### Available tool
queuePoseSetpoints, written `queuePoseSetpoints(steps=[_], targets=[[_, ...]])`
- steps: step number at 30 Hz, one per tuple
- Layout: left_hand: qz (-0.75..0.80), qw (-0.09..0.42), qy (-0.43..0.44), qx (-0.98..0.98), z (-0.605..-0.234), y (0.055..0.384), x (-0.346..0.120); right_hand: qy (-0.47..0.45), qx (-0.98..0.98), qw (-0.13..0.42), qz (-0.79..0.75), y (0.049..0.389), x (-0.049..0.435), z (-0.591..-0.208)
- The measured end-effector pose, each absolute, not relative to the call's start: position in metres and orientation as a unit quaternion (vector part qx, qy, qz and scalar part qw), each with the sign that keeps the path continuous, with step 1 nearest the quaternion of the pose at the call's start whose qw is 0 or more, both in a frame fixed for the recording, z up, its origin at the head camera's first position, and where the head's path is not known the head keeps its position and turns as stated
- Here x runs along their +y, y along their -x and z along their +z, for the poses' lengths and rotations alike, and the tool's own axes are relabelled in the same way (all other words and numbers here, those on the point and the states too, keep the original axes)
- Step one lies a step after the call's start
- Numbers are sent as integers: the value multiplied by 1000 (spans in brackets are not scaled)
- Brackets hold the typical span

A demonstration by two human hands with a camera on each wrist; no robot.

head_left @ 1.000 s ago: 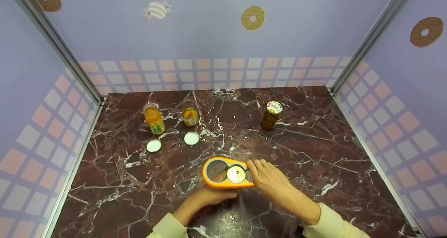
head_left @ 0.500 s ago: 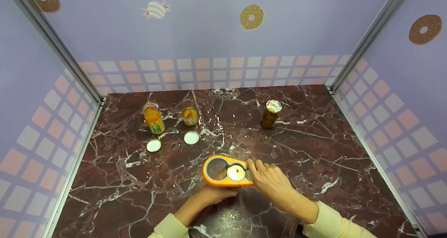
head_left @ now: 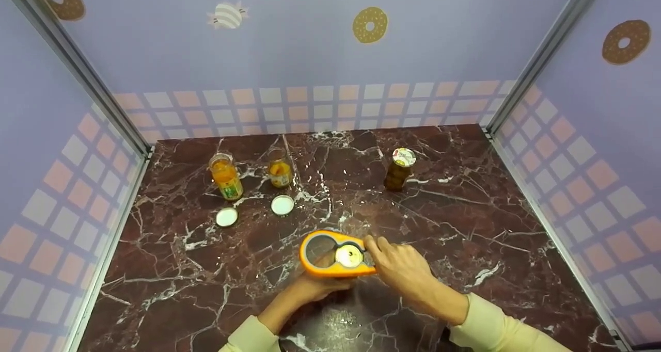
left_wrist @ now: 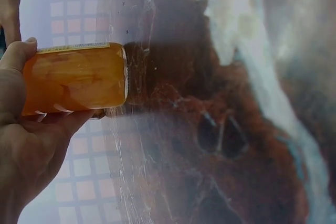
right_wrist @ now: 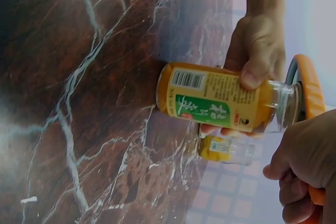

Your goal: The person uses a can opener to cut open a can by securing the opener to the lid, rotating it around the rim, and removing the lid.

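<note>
The left hand (head_left: pixel 314 289) grips the jar (right_wrist: pixel 202 98), fingers and thumb curled round its body, at the table's (head_left: pixel 465 218) near middle. The right hand (head_left: pixel 405 267) clasps the right end of the orange opener (head_left: pixel 338 271), whose right opening frames the jar's lid (head_left: pixel 348 257). Far left stand two open jars (head_left: pixel 225 178), two loose lids (head_left: pixel 282 205) just nearer; far right, a capped jar (head_left: pixel 398 175).

Soft, even light in the head view; dimmer, hazier wrist views.
Glare pools on the dark red, white-veined marble tabletop (head_left: pixel 338 323); the round, pale metal lid (head_left: pixel 349 257) shines brightly; the plain lavender wall (right_wrist: pixel 314 19) washes nearly white.
</note>
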State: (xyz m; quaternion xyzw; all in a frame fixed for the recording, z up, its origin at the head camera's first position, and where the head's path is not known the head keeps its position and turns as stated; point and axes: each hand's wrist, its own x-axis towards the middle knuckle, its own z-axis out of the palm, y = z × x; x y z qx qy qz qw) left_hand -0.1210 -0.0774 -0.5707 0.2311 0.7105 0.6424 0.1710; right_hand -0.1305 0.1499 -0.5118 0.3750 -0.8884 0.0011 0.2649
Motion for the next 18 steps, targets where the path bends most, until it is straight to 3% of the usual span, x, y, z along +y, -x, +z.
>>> queuePoseSetpoints(steps=[8,18], targets=[[577,122,-295,752,-570,133,-78,-405,-887,222,14,145,156,-509],[541,82,-384,744,-563,143,-87,-503,-832,234,14,178,159,-507]])
